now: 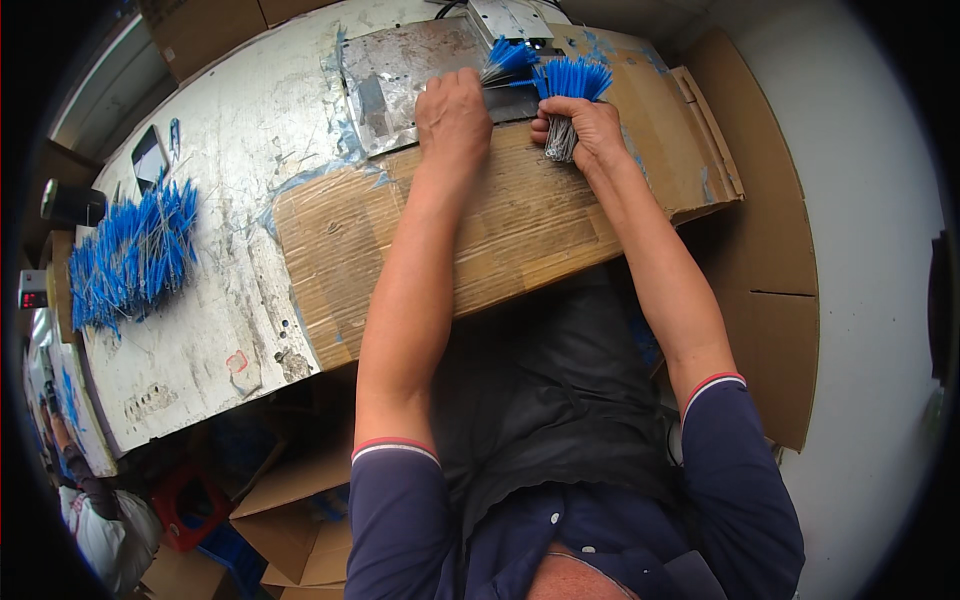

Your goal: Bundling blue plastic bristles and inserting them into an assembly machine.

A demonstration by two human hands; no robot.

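My right hand (590,128) is wrapped round a bundle of thin wire brushes (573,78). Their blue ends fan out above the fist, and the looped wire stems stick out below it. To its left, my left hand (455,115) is closed with bent fingers over the metal plate (385,75). A thin wire with a blue bristled end runs between the two hands, but the left fingertips are hidden, so what they pinch cannot be made out. Close by, a second cluster of blue brushes (510,60) lies at the plate's right edge, its stems pointing toward the left hand.
A large heap of blue brushes (135,255) lies on the white tabletop (240,270) at left, near a phone (149,158) and a dark cylinder (72,203). Taped cardboard (400,240) covers the table's front. A metal box (510,20) stands behind the plate. Another person (105,525) is at lower left.
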